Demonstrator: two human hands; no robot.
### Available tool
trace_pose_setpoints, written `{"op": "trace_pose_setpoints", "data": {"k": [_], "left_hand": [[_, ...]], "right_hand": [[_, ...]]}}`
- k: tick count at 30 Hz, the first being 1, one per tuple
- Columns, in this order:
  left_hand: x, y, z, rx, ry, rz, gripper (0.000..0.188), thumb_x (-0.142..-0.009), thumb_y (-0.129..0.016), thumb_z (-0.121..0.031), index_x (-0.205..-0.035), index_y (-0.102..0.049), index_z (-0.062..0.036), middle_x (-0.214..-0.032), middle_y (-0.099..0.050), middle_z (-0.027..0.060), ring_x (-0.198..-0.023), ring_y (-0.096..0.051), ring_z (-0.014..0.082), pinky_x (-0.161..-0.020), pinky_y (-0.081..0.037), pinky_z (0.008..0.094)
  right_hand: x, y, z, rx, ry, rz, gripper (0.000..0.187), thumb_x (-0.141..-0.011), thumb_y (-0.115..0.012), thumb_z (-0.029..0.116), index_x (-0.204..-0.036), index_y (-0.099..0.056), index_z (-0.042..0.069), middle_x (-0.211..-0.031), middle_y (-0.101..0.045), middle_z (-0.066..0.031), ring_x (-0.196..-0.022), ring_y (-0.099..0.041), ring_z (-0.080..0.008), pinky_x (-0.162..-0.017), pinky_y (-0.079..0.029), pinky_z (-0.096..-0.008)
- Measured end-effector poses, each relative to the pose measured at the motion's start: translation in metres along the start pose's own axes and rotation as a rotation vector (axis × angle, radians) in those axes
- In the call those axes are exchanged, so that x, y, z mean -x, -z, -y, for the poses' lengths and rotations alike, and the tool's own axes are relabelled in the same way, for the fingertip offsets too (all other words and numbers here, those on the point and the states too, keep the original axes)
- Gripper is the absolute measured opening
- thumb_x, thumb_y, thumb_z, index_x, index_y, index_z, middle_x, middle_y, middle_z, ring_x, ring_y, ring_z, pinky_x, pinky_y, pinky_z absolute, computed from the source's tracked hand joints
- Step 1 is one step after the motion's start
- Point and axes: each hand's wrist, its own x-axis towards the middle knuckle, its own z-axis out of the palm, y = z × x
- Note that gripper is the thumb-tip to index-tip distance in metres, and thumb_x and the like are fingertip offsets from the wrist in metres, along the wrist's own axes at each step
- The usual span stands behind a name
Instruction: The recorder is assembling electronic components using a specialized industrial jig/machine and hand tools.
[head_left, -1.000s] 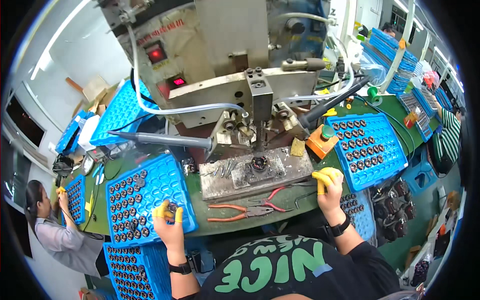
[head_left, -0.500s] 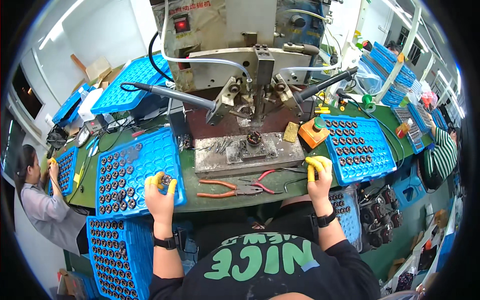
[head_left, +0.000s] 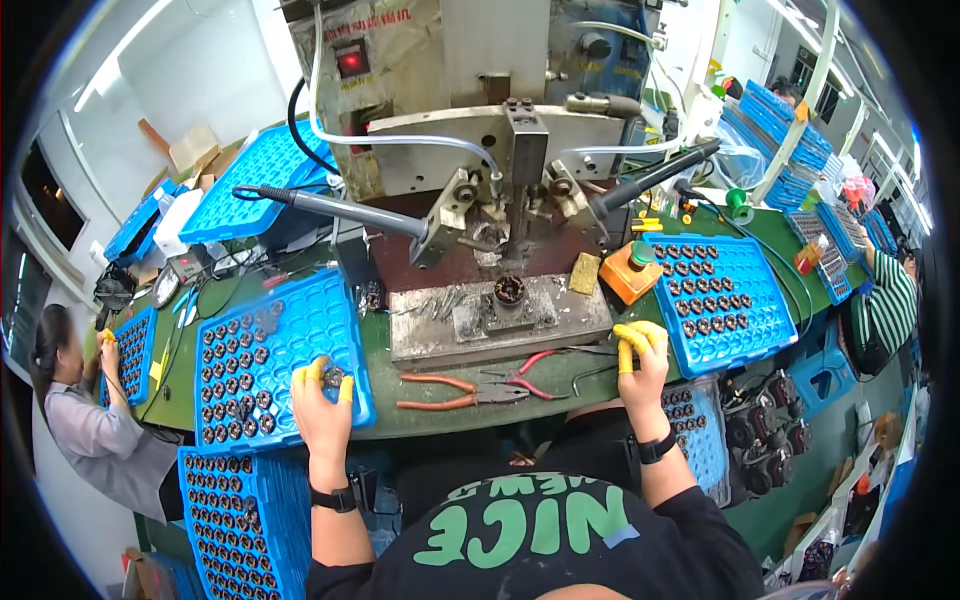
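My left hand (head_left: 322, 412), with yellow finger covers, is over the near right corner of a blue tray (head_left: 325, 300). Between its thumb and fingers is a small round motor stator (head_left: 333, 378), partly hidden. Several similar stators fill the tray's left side. My right hand (head_left: 643, 375), also in yellow finger covers, hovers by the right end of the machine's metal base (head_left: 425, 340). Its fingers are curled together, and no object shows in them. One stator (head_left: 509, 290) sits upright in the fixture on that base, below the machine's vertical rod.
Pliers with orange handles (head_left: 440, 391) and red-handled pliers (head_left: 535, 372) lie before the base. An orange box with a green button (head_left: 632, 265) stands beside a second stator tray (head_left: 765, 330). Stacked trays (head_left: 290, 530) are at lower left. Co-workers sit on both sides.
My left hand has dipped slightly with the stator between its fingers. My right hand's fingers have drawn closer together. The whole view has shifted a little.
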Motion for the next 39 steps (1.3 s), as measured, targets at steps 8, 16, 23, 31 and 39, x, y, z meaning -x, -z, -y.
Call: {"op": "trace_pose_setpoints", "data": {"k": [8, 16, 23, 31, 39], "left_hand": [[0.0, -0.003, -0.004, -0.093, -0.113, -0.137, 0.039, -0.079, -0.077, -0.018, -0.114, -0.064, -0.0041, -0.11, -0.059, 0.017, -0.105, -0.055, 0.0364, -0.093, -0.045, 0.0442], [0.004, -0.003, -0.003, -0.084, -0.247, -0.246, 0.02, -0.083, -0.07, -0.008, -0.103, -0.069, -0.0033, -0.105, -0.064, 0.0137, -0.101, -0.058, 0.0334, -0.091, -0.046, 0.0432], [0.006, -0.004, -0.003, -0.074, -0.275, -0.286, 0.014, -0.083, -0.069, -0.005, -0.096, -0.071, -0.004, -0.099, -0.067, 0.0117, -0.096, -0.061, 0.0316, -0.087, -0.047, 0.0414], [0.007, -0.004, -0.001, -0.071, -0.29, -0.291, 0.014, -0.083, -0.068, -0.005, -0.097, -0.072, -0.0041, -0.098, -0.068, 0.0118, -0.094, -0.062, 0.0314, -0.086, -0.047, 0.0412], [0.007, -0.005, 0.004, -0.079, -0.306, -0.302, 0.015, -0.083, -0.068, -0.006, -0.097, -0.072, -0.0041, -0.097, -0.068, 0.0119, -0.093, -0.062, 0.0312, -0.086, -0.047, 0.0405]], "right_hand": [[-0.001, -0.001, 0.002, 0.026, 0.02, 0.017, 0.025, -0.078, -0.066, -0.007, -0.1, -0.07, 0.004, -0.096, -0.062, -0.0114, -0.095, -0.057, -0.0323, -0.085, -0.046, -0.0394], [0.0, -0.001, 0.002, 0.055, 0.039, 0.024, 0.021, -0.081, -0.064, -0.007, -0.1, -0.069, 0.002, -0.096, -0.063, -0.0124, -0.094, -0.058, -0.0317, -0.086, -0.045, -0.0386], [0.0, -0.002, 0.001, 0.056, 0.04, 0.022, 0.025, -0.079, -0.065, -0.007, -0.101, -0.069, 0.003, -0.094, -0.063, -0.0123, -0.092, -0.058, -0.0327, -0.082, -0.047, -0.0397], [0.003, -0.003, 0.0, 0.044, 0.039, 0.031, 0.027, -0.078, -0.065, -0.008, -0.103, -0.069, 0.002, -0.093, -0.063, -0.014, -0.09, -0.058, -0.0344, -0.08, -0.048, -0.0405], [0.004, -0.004, -0.001, 0.035, 0.034, 0.031, 0.029, -0.077, -0.064, -0.009, -0.104, -0.068, 0.002, -0.092, -0.063, -0.0145, -0.09, -0.059, -0.0351, -0.08, -0.049, -0.0404]]}}
